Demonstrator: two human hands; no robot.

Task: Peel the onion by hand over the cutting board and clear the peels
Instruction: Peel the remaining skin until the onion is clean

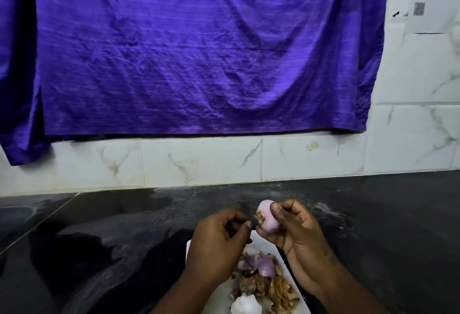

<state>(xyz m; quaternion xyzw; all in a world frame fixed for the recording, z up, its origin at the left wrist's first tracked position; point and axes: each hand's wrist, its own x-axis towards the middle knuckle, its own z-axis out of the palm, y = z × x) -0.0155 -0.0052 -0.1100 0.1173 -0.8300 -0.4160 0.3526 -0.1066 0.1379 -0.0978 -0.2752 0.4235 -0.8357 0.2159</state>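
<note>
A pale pink onion (267,218), mostly peeled with a dry root tuft on its left side, is held above the far end of the white cutting board (189,249). My right hand (296,234) grips it between thumb and fingers. My left hand (219,236) hovers just left of the onion with its fingers curled and its thumb tip close to the root; I see nothing held in it. A heap of brown and purple peels (263,286) lies on the board below my hands.
The board sits on a dark, glossy stone counter (112,251). A white onion piece (246,305) lies at the board's near end. Behind the counter is a marble-tiled wall (199,162) with a purple cloth (199,52) hanging over it.
</note>
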